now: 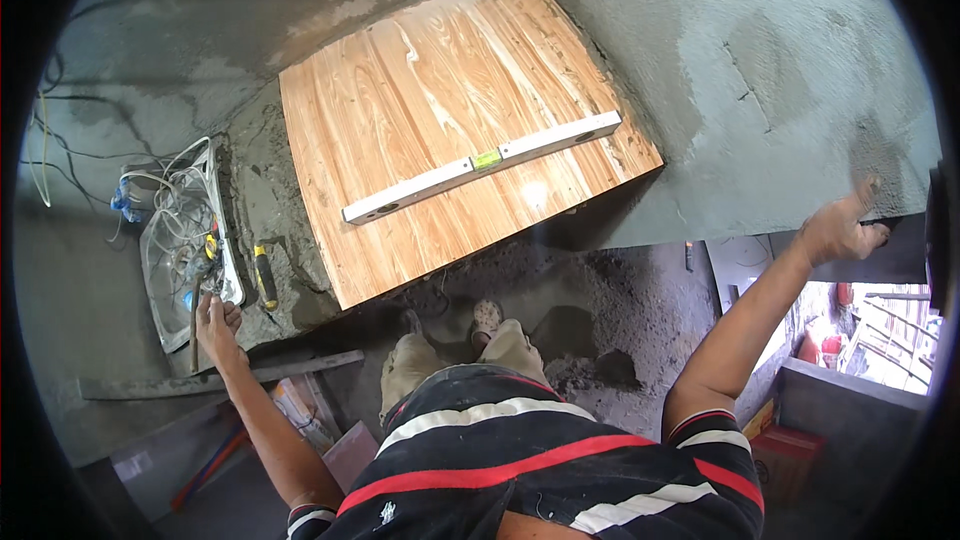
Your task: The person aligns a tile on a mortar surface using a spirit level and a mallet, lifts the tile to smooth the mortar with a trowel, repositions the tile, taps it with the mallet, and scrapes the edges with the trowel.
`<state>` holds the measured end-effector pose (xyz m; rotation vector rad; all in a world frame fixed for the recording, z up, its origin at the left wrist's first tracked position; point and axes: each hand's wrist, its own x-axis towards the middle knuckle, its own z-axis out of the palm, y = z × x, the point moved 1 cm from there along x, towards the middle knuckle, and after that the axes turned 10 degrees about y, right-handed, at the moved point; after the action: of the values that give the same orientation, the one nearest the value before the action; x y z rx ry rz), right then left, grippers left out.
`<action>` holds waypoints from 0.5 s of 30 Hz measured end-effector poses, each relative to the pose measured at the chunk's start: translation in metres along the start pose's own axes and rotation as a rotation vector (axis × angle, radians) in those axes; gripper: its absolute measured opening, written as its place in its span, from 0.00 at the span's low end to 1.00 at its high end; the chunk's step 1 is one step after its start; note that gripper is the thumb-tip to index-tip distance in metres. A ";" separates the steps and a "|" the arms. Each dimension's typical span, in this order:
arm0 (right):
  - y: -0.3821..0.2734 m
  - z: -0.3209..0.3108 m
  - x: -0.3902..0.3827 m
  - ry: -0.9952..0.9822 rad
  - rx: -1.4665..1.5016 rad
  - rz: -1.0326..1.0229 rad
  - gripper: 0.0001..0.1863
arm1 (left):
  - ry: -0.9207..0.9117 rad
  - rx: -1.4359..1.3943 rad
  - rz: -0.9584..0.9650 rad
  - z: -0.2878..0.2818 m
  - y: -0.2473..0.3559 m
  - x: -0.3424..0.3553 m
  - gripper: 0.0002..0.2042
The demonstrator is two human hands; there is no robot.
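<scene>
Two bare hands are spread far apart, one out on each side. Left hand (219, 328) is bent at the fingers, just beside a thin brown stick (194, 335); I cannot tell if it grips it. Right hand (845, 226) is up by the grey wall (770, 90), with its fingers curled in next to something dark; I cannot tell if it holds that.

A shiny panel (430, 90) with a brown wood pattern lies in the middle, well apart from both hands. On top, near its front edge, rests a long silver level (430, 185) with a yellow-green window. A small white mark sits on the striped shirt (470, 480). Low on the right is a red box (787, 460), too dim and small to read.

The panel's back and right edges come close to the walls, with rough cement along the right one. Its front edge faces the person, above the grey floor (640, 310) where the feet stand. To its left is a strip of rough wet-looking cement (262, 175). A yellow and black tool handle (264, 278) lies there, between the panel and a pale-rimmed tray (221, 210). Looped wires (172, 180) fill the tray, near the left hand.
</scene>
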<state>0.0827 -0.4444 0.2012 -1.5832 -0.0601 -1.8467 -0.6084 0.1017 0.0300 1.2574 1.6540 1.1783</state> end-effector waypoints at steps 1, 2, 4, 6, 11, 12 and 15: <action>0.006 0.002 -0.002 -0.012 -0.005 -0.003 0.37 | -0.002 0.012 -0.005 0.006 0.002 -0.001 0.23; 0.011 0.001 0.001 -0.014 -0.039 -0.018 0.38 | 0.009 0.024 -0.014 0.008 0.006 -0.002 0.23; 0.016 -0.004 0.002 -0.021 -0.074 -0.033 0.38 | 0.020 0.040 -0.023 0.011 0.007 -0.002 0.23; 0.007 -0.005 0.001 -0.021 -0.102 0.039 0.38 | -0.039 0.031 0.002 0.010 0.005 0.005 0.22; 0.004 -0.001 0.001 0.032 -0.026 0.087 0.37 | -0.103 0.041 -0.026 0.018 0.004 0.012 0.17; 0.007 0.000 0.002 0.040 -0.021 0.056 0.38 | -0.103 0.076 -0.033 0.025 0.009 0.008 0.16; 0.004 -0.001 0.000 0.037 0.018 0.073 0.38 | -0.141 0.142 -0.074 0.042 0.021 0.000 0.14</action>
<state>0.0836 -0.4477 0.1993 -1.5187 -0.0025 -1.8141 -0.5633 0.1141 0.0365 1.3232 1.6876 0.9200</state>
